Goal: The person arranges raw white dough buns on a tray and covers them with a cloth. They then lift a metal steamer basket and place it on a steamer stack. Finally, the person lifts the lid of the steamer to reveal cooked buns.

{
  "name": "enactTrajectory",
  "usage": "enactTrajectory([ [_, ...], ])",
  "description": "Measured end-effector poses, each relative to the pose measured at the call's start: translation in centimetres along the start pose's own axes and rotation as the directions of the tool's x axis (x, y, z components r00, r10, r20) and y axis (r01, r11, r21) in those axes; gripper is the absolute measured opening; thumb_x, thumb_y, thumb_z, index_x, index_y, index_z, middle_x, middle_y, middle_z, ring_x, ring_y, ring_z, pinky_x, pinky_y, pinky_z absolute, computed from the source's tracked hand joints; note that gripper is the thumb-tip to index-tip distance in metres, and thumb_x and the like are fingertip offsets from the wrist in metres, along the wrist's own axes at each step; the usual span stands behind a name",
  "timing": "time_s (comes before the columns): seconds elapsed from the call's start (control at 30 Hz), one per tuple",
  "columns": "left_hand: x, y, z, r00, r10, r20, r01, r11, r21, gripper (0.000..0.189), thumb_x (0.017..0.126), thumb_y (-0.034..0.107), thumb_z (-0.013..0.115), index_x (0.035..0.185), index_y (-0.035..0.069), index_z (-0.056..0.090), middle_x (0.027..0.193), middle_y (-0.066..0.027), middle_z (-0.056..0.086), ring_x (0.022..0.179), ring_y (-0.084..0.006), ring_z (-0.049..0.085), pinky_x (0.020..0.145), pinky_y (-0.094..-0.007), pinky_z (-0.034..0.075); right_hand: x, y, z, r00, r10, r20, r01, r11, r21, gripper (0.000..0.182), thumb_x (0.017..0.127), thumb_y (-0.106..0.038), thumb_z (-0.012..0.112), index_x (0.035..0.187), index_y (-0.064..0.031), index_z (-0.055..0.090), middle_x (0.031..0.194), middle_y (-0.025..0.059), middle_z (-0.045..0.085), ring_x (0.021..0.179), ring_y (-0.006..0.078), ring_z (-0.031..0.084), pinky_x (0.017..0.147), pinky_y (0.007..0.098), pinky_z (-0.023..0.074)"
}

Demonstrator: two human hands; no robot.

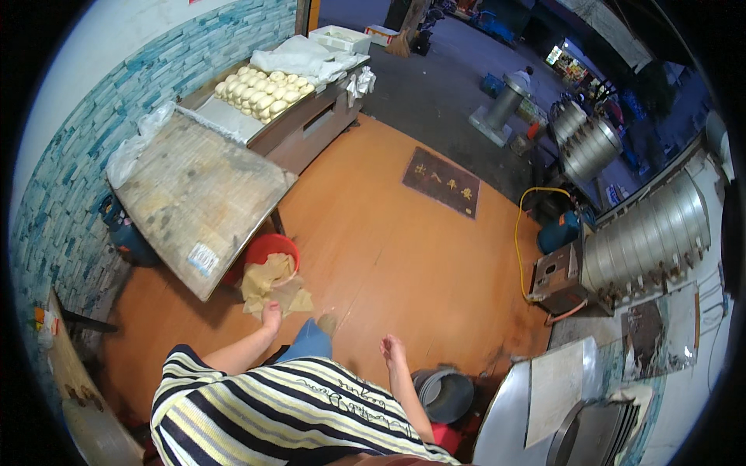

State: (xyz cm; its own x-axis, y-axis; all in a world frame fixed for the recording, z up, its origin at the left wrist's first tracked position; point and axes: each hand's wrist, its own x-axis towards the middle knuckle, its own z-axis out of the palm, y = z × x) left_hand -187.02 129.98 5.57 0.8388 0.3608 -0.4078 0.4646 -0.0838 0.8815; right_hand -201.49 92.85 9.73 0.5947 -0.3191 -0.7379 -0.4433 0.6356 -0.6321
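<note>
My left hand (272,315), its fingers curled, overlaps the lower edge of some tan, crumpled cloth-like sheets (269,283). Whether it grips them or only passes in front cannot be told. The sheets cover part of a red plastic bucket (287,243) on the floor beside a worn wooden-topped table (198,180). My right hand (394,348) hangs in the air with loosely bent fingers and nothing visible in it. Near that forearm stands a dark grey bucket (456,397).
Rows of pale dough buns (265,93) lie on a counter partly under plastic sheeting (309,57). A doormat (443,182) lies near the doorway. On the right are stacked metal steamers (647,233), a gas cylinder (558,232), a yellow hose (516,244) and a metal-topped table (507,419).
</note>
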Motion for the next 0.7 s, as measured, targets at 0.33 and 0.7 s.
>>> enactTrajectory([
  [0.33,15.2,8.5,24.5,0.998,-0.013,0.066,0.015,1.000,-0.025,0.016,0.076,-0.001,0.048,0.087,0.006,0.057,0.074,-0.0033,0.056,0.068,-0.0131,0.054,0.063,-0.0252,0.045,16.6,-15.2,-9.6,0.931,0.121,-0.344,-0.165,0.981,-0.102,0.014,0.081,-0.019,0.052,0.076,-0.0064,0.055,0.071,0.0072,0.057,0.065,0.0155,0.055,0.056,0.0243,0.0452],
  [0.7,28.4,31.9,49.1,0.970,0.205,0.131,-0.170,0.956,-0.237,0.016,0.077,-0.003,0.051,0.091,0.000,0.058,0.082,-0.0067,0.061,0.073,-0.0124,0.055,0.068,-0.0245,0.046,38.1,-38.7,-3.2,0.887,0.087,-0.454,-0.133,0.988,-0.072,0.013,0.075,-0.012,0.051,0.063,-0.0077,0.051,0.060,0.0068,0.051,0.051,0.0164,0.051,0.045,0.0274,0.0406],
])
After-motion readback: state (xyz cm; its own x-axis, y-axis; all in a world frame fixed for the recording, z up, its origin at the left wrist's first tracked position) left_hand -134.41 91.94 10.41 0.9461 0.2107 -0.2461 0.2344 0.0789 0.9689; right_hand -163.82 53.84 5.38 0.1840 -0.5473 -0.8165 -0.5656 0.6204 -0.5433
